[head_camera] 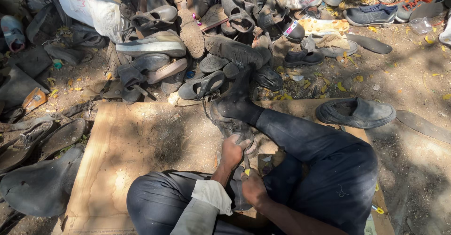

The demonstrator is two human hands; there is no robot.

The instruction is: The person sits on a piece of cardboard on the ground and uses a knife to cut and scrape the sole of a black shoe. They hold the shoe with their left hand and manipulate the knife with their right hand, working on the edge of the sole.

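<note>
Worn dark sandal (230,124) is held down on the cardboard sheet (127,150) between the seated person's legs, beneath a dark socked foot (237,106). Its rear end is gripped by the left hand (232,151), fingers (242,143) curled tight on it. The right hand (253,188) is closed around a small yellow-tipped tool (246,171) just beside it. A grey shoe (354,113) lies near the pile of footwear (211,28).

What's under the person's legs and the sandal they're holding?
A flat cardboard sheet on the dirt, under the legs and the sandal. The ground beneath it is hidden.
</note>
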